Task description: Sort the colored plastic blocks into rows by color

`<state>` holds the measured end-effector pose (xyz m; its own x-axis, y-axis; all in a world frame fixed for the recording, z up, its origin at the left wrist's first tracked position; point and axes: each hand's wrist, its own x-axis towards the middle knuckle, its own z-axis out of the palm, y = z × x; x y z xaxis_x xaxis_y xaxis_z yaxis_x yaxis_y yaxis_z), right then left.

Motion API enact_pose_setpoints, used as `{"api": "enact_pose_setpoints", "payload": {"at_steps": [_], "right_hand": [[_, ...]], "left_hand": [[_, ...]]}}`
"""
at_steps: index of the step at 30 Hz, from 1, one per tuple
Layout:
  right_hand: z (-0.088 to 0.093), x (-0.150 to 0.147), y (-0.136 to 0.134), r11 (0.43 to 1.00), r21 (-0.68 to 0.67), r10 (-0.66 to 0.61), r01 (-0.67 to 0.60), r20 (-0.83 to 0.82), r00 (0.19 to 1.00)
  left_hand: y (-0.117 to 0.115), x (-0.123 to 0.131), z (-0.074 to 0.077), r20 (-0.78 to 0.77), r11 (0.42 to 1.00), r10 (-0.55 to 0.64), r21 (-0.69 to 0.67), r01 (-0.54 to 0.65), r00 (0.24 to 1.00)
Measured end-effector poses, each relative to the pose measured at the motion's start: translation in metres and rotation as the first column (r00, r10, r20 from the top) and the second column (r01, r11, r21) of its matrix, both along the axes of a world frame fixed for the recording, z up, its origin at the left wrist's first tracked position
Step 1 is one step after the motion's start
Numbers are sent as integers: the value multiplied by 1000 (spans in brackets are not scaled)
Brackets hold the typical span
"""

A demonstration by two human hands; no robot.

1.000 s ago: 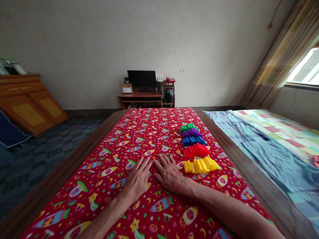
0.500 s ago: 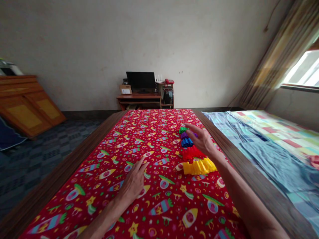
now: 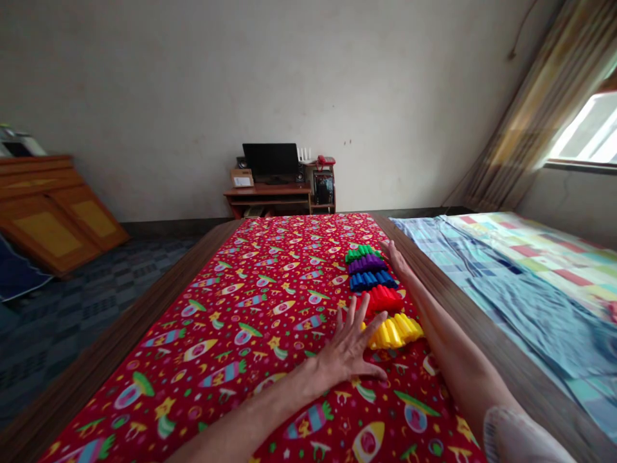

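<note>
A column of coloured ridged plastic pieces lies on the red rocket-print cloth (image 3: 241, 302): green (image 3: 362, 252) farthest, then purple (image 3: 367, 263), blue (image 3: 372, 280), red (image 3: 383, 298) and yellow (image 3: 393, 330) nearest. My left hand (image 3: 349, 347) lies flat with fingers spread, its fingertips at the left side of the red and yellow pieces. My right hand (image 3: 396, 260) is stretched out along the right side of the column, beside the purple and blue pieces, with open fingers holding nothing.
The cloth covers a long wooden table (image 3: 434, 270). A bed with a blue checked sheet (image 3: 520, 302) lies close on the right. A desk with a monitor (image 3: 271, 161) stands at the far wall. A wooden cabinet (image 3: 53, 212) leans at the left.
My left hand slid right from the cloth's middle to the column's left side. My right hand moved from over the pieces down to their right side.
</note>
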<state>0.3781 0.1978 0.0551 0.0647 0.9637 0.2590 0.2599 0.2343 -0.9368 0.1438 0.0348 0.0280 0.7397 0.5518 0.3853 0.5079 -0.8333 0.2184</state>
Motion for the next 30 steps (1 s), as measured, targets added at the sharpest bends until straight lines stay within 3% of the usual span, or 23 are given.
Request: {"api": "enact_pose_setpoints", "payload": {"at_steps": [5, 9, 11, 13, 16, 20, 25, 27, 29, 30], "right_hand": [[6, -4, 11, 999, -45, 14, -10, 100, 995], [15, -18, 9, 988, -71, 143, -134, 151, 978], [19, -29, 8, 969, -81, 239, -232, 96, 966], [22, -42, 7, 943, -106, 322, -315, 53, 945], [25, -63, 6, 909, -116, 405, -400, 18, 914], [33, -104, 5, 869, -61, 493, -492, 5, 870], [50, -172, -9, 769, -85, 638, -633, 54, 768], [59, -186, -16, 734, -56, 679, -677, 97, 728], [67, -181, -22, 749, -2, 653, -663, 173, 737], [70, -171, -24, 789, 19, 595, -614, 221, 773]], "left_hand": [[13, 24, 13, -39, 940, -142, 307, 147, 989], [18, 35, 19, -150, 865, -209, 433, 255, 966], [24, 36, 19, -169, 865, -185, 439, 242, 968], [32, 30, 18, -138, 894, -103, 422, 153, 985], [46, 8, 18, -92, 923, 38, 384, 1, 995], [59, -38, 24, -99, 929, 144, 357, -100, 985], [60, -94, 26, -7, 897, 330, 313, -311, 944], [57, -115, 24, 42, 873, 402, 284, -396, 915], [55, -136, 21, 83, 848, 462, 251, -467, 883], [54, -147, 19, 107, 835, 488, 233, -499, 866]]}}
